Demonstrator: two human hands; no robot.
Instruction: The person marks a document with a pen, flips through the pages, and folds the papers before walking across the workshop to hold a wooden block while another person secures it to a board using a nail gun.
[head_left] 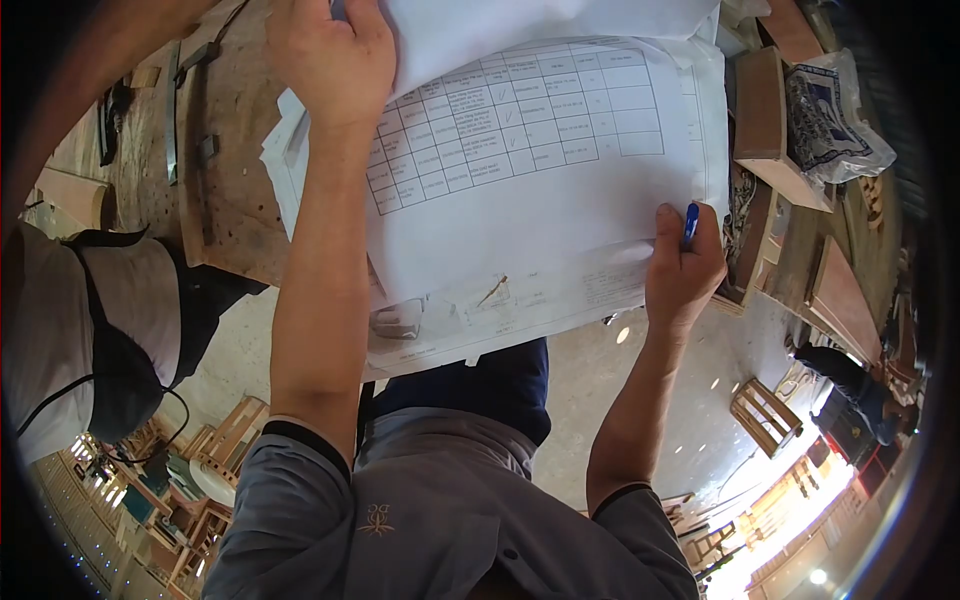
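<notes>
We see a workbench (225, 200) top left with a metal bar (172, 110) lying on it. A co-worker (50, 330) in a white shirt stands at left. Wood panels (765, 110) and a plastic bag (835, 115) sit at right. A wood frame (765, 415) stands on the floor (590, 380).

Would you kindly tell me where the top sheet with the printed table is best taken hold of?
I would pinch the sheet at its near right corner, coming from the right, where the right hand with the blue pen rests; the left hand weighs down its far left part.
</notes>
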